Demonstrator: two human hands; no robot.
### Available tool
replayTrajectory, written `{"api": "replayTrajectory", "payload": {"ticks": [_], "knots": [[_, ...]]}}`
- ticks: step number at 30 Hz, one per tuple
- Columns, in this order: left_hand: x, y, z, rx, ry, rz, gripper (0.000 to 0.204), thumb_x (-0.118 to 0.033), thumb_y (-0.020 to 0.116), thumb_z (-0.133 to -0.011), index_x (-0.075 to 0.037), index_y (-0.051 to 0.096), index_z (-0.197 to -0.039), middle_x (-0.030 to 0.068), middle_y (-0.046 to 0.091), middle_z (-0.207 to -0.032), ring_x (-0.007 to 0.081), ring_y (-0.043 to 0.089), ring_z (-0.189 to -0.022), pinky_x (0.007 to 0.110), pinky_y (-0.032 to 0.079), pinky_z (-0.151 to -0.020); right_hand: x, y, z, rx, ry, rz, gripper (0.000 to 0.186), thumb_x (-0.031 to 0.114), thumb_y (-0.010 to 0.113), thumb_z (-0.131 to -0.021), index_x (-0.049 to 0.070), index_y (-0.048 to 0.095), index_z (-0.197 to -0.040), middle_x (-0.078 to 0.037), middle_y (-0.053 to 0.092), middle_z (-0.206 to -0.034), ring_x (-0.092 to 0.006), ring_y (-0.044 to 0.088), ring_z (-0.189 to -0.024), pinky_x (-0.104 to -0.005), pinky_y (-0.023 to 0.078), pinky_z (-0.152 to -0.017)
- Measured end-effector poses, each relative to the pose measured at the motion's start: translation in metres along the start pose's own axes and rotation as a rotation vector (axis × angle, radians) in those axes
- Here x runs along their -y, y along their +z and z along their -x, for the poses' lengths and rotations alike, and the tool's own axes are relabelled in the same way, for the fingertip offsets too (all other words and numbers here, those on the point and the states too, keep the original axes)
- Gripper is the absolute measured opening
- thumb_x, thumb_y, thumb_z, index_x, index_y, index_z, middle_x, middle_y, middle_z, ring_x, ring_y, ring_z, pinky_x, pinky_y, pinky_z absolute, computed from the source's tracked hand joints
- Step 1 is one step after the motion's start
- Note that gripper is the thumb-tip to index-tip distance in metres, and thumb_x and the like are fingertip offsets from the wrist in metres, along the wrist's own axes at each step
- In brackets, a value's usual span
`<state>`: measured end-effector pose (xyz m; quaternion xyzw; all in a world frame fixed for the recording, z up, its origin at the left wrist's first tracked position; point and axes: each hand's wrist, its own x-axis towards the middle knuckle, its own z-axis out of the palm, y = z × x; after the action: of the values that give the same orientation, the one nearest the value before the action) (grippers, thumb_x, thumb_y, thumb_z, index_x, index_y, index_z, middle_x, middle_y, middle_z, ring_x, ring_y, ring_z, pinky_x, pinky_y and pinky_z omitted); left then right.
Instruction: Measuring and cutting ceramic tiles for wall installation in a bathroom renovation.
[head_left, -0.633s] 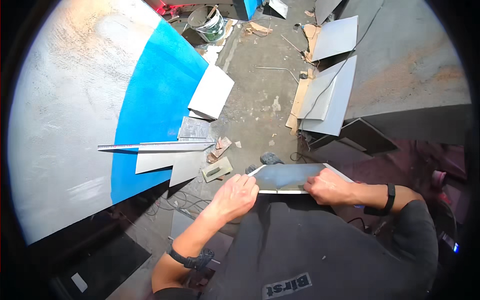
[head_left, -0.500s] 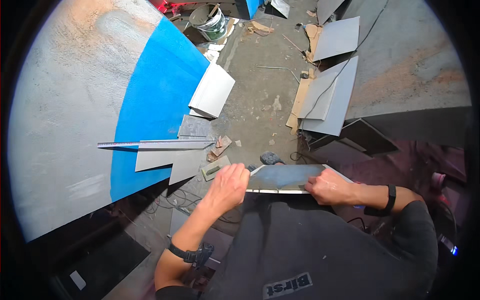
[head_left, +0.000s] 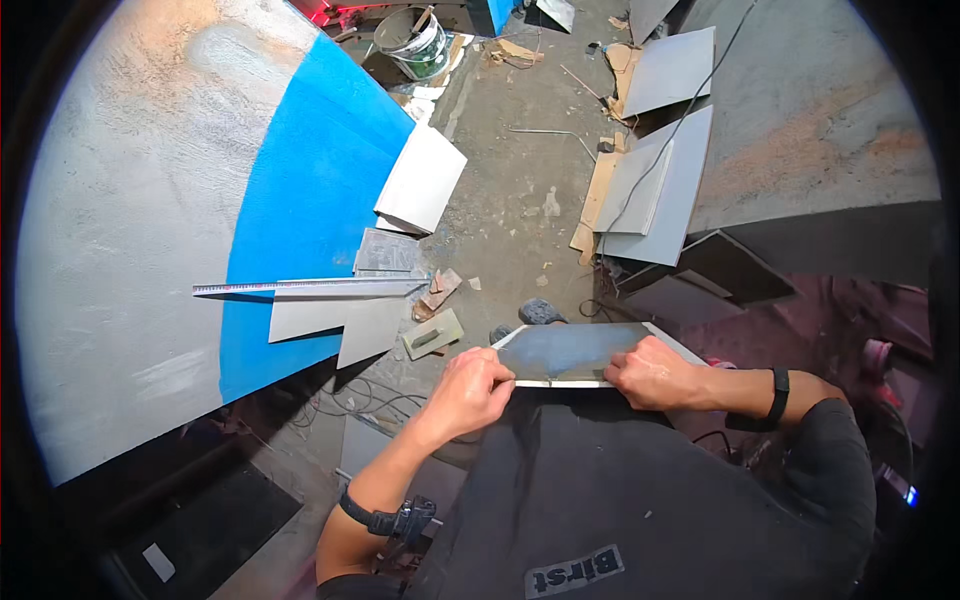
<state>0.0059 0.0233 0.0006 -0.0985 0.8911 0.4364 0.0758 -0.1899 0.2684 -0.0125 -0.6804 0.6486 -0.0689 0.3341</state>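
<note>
Tile [head_left: 565, 348], dark-faced and pale-edged, lies level or nearly so at the near middle, in front of the shirt and between both hands. The largest thing around it is the left wall [head_left: 130, 260], grey with a curved blue band [head_left: 305, 200]; the right wall [head_left: 820, 120] is bare grey with rusty stains. The floor [head_left: 500, 200] runs between them. Sheets [head_left: 690, 165] lean along the right wall, probably so that they stand on edge out of the way, with cardboard [head_left: 597, 200] at their feet, perhaps to spare the edges. A white slab [head_left: 425, 180] leans on the left one. A bucket [head_left: 425, 55] stands far off, a stick jutting from it (handy for stirring, I would guess). The ruler [head_left: 310, 288] lies across offcuts [head_left: 370, 330], its left end reaching past the blue.

The left hand [head_left: 465, 392] grips the near left corner; the right hand [head_left: 655, 375] is curled over the near edge, further right. Holding apart along one side likely steadies the weight and keeps the face uncovered. Smallest, the float [head_left: 434, 335] lies on the floor, handle up, ready to grab.
</note>
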Motion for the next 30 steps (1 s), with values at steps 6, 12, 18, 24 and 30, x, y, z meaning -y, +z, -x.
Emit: {"api": "replayTrajectory", "payload": {"ticks": [6,12,18,24,30], "knots": [[-0.003,0.006,0.008,0.070,0.057,-0.150,0.007,-0.003,0.065,-0.076,0.000,0.071,-0.079,0.0146,0.060,-0.074,0.0345,0.061,-0.077,0.044,0.050,-0.069,0.004,0.003,0.000,0.028,-0.029,-0.026,0.019,0.015,0.069,-0.068,0.001,0.066,-0.081,-0.015,0.066,-0.079,-0.0359,0.068,-0.071,-0.0464,0.054,-0.063],[0.002,0.015,0.015,0.137,0.093,-0.207,0.008,-0.009,0.067,-0.077,-0.002,0.069,-0.078,0.0131,0.059,-0.076,0.0335,0.060,-0.079,0.044,0.052,-0.071,0.006,0.010,0.003,0.057,-0.056,-0.010,0.017,0.013,0.067,-0.069,0.001,0.065,-0.080,-0.015,0.066,-0.079,-0.0361,0.068,-0.071,-0.0467,0.055,-0.063],[0.003,0.005,0.020,0.104,0.103,0.029,0.006,-0.003,0.070,-0.078,-0.001,0.069,-0.083,0.0114,0.058,-0.079,0.0318,0.060,-0.083,0.042,0.052,-0.074,0.003,0.005,0.007,0.070,-0.087,0.001,0.017,0.014,0.066,-0.070,0.000,0.065,-0.080,-0.016,0.066,-0.080,-0.0352,0.068,-0.070,-0.0469,0.055,-0.063],[-0.012,0.004,0.021,0.181,0.200,-0.345,0.006,-0.002,0.068,-0.075,-0.002,0.065,-0.080,0.0100,0.057,-0.084,0.0292,0.059,-0.085,0.039,0.053,-0.070,0.004,0.005,0.005,0.061,-0.088,0.016,0.018,0.014,0.066,-0.070,0.001,0.065,-0.082,-0.015,0.066,-0.080,-0.0343,0.069,-0.073,-0.0458,0.055,-0.063],[-0.023,0.008,0.019,0.315,0.265,-0.561,0.005,-0.008,0.065,-0.072,-0.004,0.064,-0.075,0.0083,0.057,-0.082,0.0251,0.060,-0.088,0.037,0.054,-0.069,0.009,0.001,0.001,0.110,-0.096,0.002,0.017,0.013,0.066,-0.070,0.001,0.065,-0.081,-0.016,0.067,-0.080,-0.0347,0.070,-0.073,-0.0453,0.055,-0.063]]}}
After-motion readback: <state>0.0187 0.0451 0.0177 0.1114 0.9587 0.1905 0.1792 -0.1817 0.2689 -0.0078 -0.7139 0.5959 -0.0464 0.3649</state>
